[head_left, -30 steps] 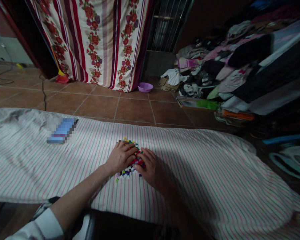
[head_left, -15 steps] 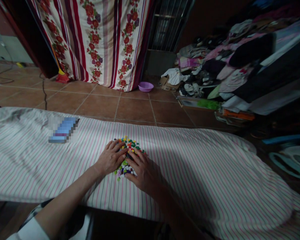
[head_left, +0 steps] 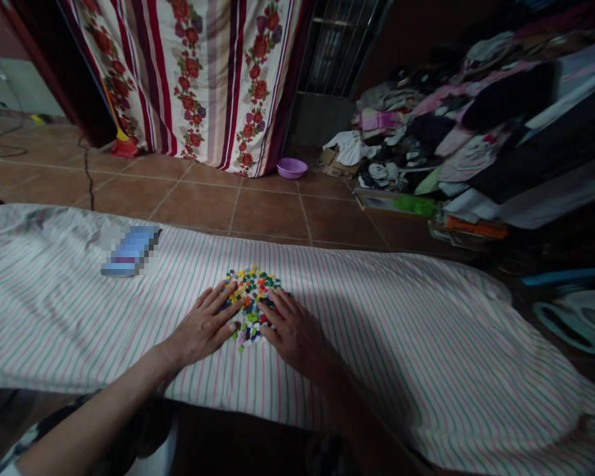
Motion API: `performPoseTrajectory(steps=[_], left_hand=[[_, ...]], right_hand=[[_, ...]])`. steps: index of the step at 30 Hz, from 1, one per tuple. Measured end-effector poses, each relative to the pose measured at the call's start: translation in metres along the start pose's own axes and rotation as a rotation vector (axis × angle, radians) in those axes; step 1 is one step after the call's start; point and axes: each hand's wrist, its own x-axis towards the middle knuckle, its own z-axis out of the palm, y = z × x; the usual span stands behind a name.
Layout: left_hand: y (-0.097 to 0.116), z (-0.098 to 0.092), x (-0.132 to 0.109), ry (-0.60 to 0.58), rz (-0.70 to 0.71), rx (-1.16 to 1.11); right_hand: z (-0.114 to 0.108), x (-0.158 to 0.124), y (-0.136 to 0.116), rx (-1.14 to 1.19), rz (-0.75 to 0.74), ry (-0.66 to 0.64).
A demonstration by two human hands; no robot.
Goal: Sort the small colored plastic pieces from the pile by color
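A heap of small coloured pieces [head_left: 251, 296] in yellow, green, red and blue lies on a pink-striped white cloth [head_left: 401, 344] that covers a long surface. My left hand [head_left: 204, 325] lies flat at the heap's left side, fingers spread, with its fingertips touching the pieces. My right hand [head_left: 290, 332] lies flat at the heap's right side, fingers stretched toward the pieces. Neither hand holds anything.
A blurred blue flat object [head_left: 130, 250] rests on the cloth to the far left. Beyond the cloth are brown floor tiles [head_left: 268, 211], a flowered curtain [head_left: 213, 73], a purple bowl [head_left: 292, 168] and a pile of clothes [head_left: 426, 132] at the right.
Both hands have slid back toward me off the heap and flattened out. More of the coloured pieces now shows between and beyond the fingers.
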Motion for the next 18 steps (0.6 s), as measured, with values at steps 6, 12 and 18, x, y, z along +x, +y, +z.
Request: performPoseTrajectory(steps=[6, 12, 18], left_hand=[[0.035, -0.001, -0.005, -0.004, 0.112, 0.017], [0.058, 0.015, 0.000, 0.020, 0.170, 0.046], [0.056, 0.025, 0.019, 0.036, 0.146, 0.073]], right_hand=[[-0.003, -0.020, 0.013, -0.049, -0.022, 0.019], [0.004, -0.039, 0.022, -0.081, 0.005, 0.013], [0.013, -0.033, 0.025, -0.107, 0.026, 0.039]])
